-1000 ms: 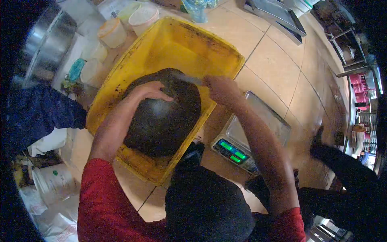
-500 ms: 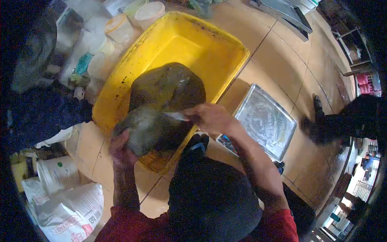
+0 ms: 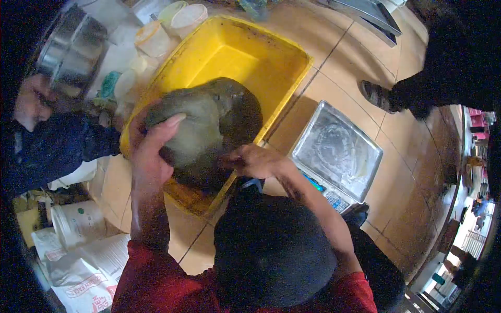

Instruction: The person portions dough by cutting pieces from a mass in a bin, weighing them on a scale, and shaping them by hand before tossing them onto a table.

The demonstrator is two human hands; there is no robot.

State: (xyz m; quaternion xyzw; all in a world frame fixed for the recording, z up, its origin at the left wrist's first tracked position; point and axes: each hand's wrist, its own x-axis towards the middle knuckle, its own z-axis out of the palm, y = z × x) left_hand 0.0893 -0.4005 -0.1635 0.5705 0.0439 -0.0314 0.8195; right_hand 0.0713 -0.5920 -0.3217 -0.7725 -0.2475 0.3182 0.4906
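A big dark grey-green mass like dough (image 3: 198,125) lies in a yellow tub (image 3: 245,36), its near part paler and smoother on top. My left hand (image 3: 154,146) grips the left edge of this near part, thumb pressed on the upper surface and fingers hidden beneath. At the tub's right rim, my right hand (image 3: 255,161) is closed against the lower right side of the mass. The flat pale blade seen in it half a second ago is hidden now.
A scale with a metal pan (image 3: 339,151) stands right of the tub. Several lidded containers (image 3: 154,39) and a steel pot (image 3: 73,49) are at upper left. White sacks (image 3: 86,271) lie lower left. Other people's leg (image 3: 417,88) and hand (image 3: 34,101) are close by.
My left hand has moved up along the dough-like mass, lifting and folding its near part toward the back. My right hand has shifted slightly lower; its blade has gone from view. The bystander's foot has moved.
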